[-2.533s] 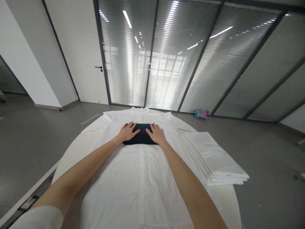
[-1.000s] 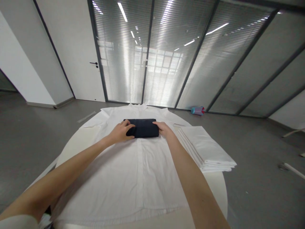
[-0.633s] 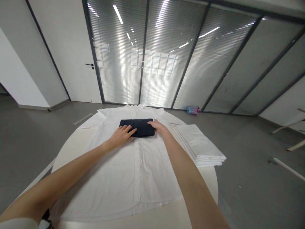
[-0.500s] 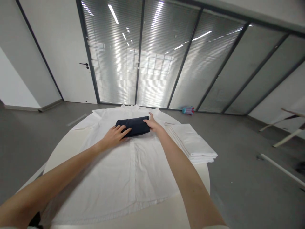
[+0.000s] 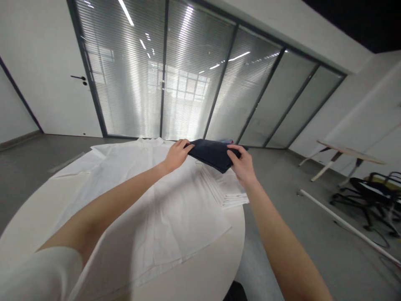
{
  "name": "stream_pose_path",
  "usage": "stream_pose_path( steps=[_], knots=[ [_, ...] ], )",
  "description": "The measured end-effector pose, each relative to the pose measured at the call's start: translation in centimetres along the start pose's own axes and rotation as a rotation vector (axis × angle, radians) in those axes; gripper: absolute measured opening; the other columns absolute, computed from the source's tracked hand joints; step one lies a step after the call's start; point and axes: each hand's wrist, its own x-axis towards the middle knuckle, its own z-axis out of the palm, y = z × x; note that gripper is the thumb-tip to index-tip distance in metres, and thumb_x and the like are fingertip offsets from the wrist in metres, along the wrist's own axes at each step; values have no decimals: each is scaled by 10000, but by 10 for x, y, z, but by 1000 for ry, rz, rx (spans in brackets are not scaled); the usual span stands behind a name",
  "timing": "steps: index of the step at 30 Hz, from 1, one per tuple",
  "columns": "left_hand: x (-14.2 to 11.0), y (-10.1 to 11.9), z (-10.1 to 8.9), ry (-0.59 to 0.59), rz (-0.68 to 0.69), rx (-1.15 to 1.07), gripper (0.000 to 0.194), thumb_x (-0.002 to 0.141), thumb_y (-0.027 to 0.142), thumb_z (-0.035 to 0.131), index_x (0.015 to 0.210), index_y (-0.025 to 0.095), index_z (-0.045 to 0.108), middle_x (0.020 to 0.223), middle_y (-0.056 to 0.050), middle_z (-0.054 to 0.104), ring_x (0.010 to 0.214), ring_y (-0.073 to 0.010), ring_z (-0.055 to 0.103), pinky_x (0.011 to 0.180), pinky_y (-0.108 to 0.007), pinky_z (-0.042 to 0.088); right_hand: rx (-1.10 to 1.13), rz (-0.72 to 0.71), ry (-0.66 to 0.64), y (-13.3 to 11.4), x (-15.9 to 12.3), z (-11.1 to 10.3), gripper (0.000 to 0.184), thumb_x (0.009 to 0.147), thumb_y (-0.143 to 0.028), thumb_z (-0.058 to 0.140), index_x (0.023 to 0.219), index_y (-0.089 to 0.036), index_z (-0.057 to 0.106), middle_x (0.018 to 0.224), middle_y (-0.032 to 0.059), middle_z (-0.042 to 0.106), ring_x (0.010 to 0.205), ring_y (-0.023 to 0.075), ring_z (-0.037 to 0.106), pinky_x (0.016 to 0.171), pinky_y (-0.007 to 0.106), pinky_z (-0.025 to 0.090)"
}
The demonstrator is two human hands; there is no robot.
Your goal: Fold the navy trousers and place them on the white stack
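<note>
A flat, dark navy piece that looks like folded cloth (image 5: 211,152) is held up between my two hands. My left hand (image 5: 178,155) pinches its left end, and my right hand (image 5: 242,164) grips the right end with the thumb and fingers. Below and to the left, a white short-sleeved shirt (image 5: 169,209) lies spread over the round table, its collar at the far edge. Under the dark piece, partly covered by it and my right hand, sits a stack of folded white cloth (image 5: 224,190).
The round white table (image 5: 230,251) has its right edge close to my right forearm. To the right stand another table (image 5: 347,151) and a black office chair (image 5: 372,194). A white bar (image 5: 341,221) lies near the floor there. A glass partition (image 5: 184,83) runs behind.
The dark folded piece has been lifted off the shirt and carried right, over the white stack. Both hands moved with it, and the left now pinches its end. The view has turned right.
</note>
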Motion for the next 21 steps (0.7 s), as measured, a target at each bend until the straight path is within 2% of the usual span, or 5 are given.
stream_pose_path(
  steps=[5, 8, 12, 16, 21],
  knots=[
    [52, 52, 64, -53, 115, -72, 495, 950, 70, 326, 1355, 186, 586, 1203, -152, 582, 1136, -298, 503, 988, -455, 383, -127, 140, 139, 43, -42, -59, 399, 733, -433, 697, 1054, -196, 678, 886, 54, 693, 738, 180, 647, 613, 281, 523],
    [40, 65, 100, -175, 143, -113, 477, 942, 59, 338, 1291, 193, 634, 1196, -150, 599, 1135, -293, 518, 983, -456, 393, -166, 406, 29, 63, -70, -67, 427, 672, -414, 736, 1029, -188, 676, 581, -20, 597, 471, 145, 544, 430, 238, 403],
    [8, 58, 123, -202, 97, -336, 540, 909, 36, 365, 1396, 168, 558, 1242, -140, 581, 1180, -265, 522, 1035, -422, 422, -164, 452, -4, 69, -85, -64, 459, 667, -425, 734, 1060, -193, 677, 480, -47, 534, 405, 136, 504, 389, 221, 312],
    [-5, 50, 127, -182, -90, -569, 614, 862, 47, 410, 1461, 164, 483, 1375, -120, 528, 1307, -214, 489, 1148, -368, 367, -79, 486, 45, 63, -83, -63, 500, 669, -425, 739, 1106, -190, 678, 507, -44, 544, 427, 119, 499, 407, 216, 333],
    [9, 66, 141, -214, -507, -720, 539, 1042, 331, 221, 1495, 110, 413, 1502, -151, 491, 1402, -227, 449, 1170, -383, 352, 67, 511, 65, 65, -85, -64, 621, 630, -486, 769, 1151, -174, 637, 533, -51, 542, 446, 111, 483, 427, 219, 339]
  ],
)
